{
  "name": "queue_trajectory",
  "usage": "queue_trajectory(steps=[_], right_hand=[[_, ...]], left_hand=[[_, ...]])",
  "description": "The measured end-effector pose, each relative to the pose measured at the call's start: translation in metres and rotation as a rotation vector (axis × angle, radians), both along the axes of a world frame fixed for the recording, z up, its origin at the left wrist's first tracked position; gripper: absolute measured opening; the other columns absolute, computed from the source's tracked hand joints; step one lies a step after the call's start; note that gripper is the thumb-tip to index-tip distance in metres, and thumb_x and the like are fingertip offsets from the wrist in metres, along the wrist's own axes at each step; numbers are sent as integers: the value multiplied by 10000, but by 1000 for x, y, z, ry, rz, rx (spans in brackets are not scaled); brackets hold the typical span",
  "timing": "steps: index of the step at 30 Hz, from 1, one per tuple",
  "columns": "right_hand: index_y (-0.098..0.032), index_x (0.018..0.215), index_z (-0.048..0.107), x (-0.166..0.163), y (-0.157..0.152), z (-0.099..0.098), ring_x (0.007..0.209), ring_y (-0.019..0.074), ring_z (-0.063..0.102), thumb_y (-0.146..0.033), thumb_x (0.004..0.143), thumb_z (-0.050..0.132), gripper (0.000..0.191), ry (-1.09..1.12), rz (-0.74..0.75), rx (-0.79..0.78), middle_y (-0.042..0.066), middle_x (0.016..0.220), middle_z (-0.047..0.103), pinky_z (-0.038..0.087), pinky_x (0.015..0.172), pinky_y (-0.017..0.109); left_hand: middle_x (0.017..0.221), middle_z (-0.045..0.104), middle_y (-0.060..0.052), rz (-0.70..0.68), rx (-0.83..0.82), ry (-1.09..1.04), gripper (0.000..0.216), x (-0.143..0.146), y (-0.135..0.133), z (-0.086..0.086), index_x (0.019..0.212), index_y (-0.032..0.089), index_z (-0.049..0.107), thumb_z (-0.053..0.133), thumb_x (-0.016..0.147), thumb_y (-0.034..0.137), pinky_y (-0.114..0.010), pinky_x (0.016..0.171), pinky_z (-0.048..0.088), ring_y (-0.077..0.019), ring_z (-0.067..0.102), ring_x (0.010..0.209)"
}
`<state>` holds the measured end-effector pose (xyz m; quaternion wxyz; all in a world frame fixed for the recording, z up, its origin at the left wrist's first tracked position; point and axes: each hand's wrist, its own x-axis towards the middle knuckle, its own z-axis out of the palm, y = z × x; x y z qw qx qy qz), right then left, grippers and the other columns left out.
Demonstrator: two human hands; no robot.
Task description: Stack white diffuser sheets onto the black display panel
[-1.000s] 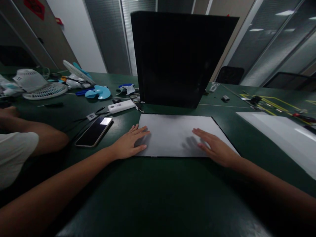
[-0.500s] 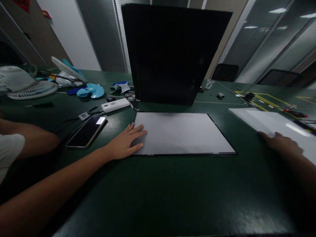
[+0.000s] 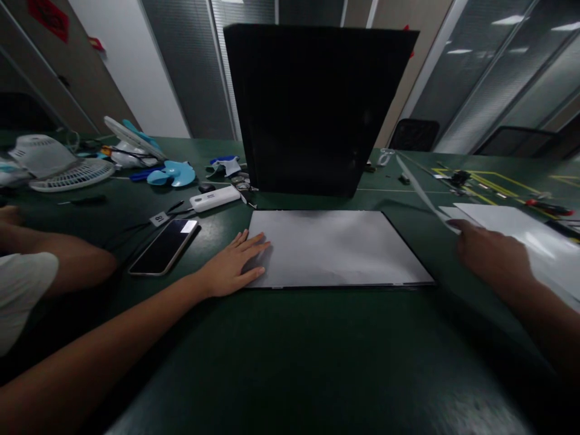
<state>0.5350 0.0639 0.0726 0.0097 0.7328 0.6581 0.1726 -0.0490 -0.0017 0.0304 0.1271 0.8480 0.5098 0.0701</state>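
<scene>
my left hand [image 3: 233,266] open flat, fingers spread, palm down on left edge of white panel [image 3: 335,248]. panel lies flat on green table [image 3: 290,362], just before upright black board [image 3: 317,109]. my right hand [image 3: 492,257], blurred, closed on corner of thin sheet [image 3: 421,190], tilted up beside white stack [image 3: 534,235]. phone [image 3: 164,246] near left hand.

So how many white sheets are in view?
3: the centre sheet, flat under the left hand; the right sheet, flat at far right; and the tilted sheet, held up by the right hand. More may be stacked beneath.
</scene>
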Motion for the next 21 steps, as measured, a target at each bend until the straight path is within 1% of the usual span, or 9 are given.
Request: queue_trajectory(steps=[2,3,4,7,9,12,17,19,21], right_hand=[[-297,1600,470,-46,-15,4,1007,337,725,-343,1036,322,585,16,195,15,141,1446,633,590,777,490],[-306,1604,472,-68,-22,2,1068,329,718,-301,1026,342,592,54,311,12,110,1513,587,604,809,492],[-308,1597,487,-89,-27,-1,1169,319,691,-258,1012,364,600,103,445,-10,78,1560,546,605,886,499],[-300,1537,575,-141,-41,-21,1382,299,569,-188,973,421,595,203,766,-107,33,1566,540,494,1128,555],[-290,1513,604,-166,-47,-34,1415,297,540,-183,976,438,572,205,895,-170,40,1558,546,447,1175,572],[-279,1499,618,-188,-52,-45,1439,284,516,-197,1001,440,535,222,1008,-201,50,1569,529,441,1184,560],[-292,1488,623,-193,-53,-42,1432,275,524,-238,1020,462,498,260,1045,-206,49,1548,554,472,1147,551],[-302,1487,622,-192,-54,-40,1421,280,533,-240,1023,460,496,258,1037,-206,46,1545,560,481,1130,559],[-304,1483,625,-191,-57,-39,1401,285,550,-257,1029,457,486,256,1028,-206,47,1535,571,486,1117,562]], left_hand=[[1762,142,-54,8,1,-6,789,0,0,0,1681,276,254,388,1032,706,-666,1271,185,-434,91,1603],[1763,134,-63,12,2,-9,810,0,0,0,1689,262,220,372,1033,711,-656,1276,182,-428,94,1604],[1764,121,-71,15,-1,-12,828,0,0,-1,1697,250,183,355,1034,717,-647,1280,177,-422,94,1606],[1769,71,-92,19,4,-41,875,-2,1,-4,1707,233,79,285,1031,748,-625,1291,157,-406,83,1612],[1771,44,-106,3,33,-83,903,-4,1,-7,1706,223,21,219,1022,778,-616,1299,130,-395,76,1616],[1773,53,-127,-35,68,-168,932,-6,1,-8,1703,202,-11,117,1004,804,-590,1308,131,-386,120,1616],[1768,172,-74,-11,22,-364,930,-9,0,-7,1708,259,-1,74,979,833,-510,1305,243,-367,242,1593],[1774,140,-69,24,1,-458,967,-10,0,-8,1702,254,-61,53,956,858,-488,1303,259,-353,219,1602],[1780,41,-84,68,5,-506,1024,-12,1,-10,1690,218,-125,68,937,884,-487,1315,209,-347,135,1620]])
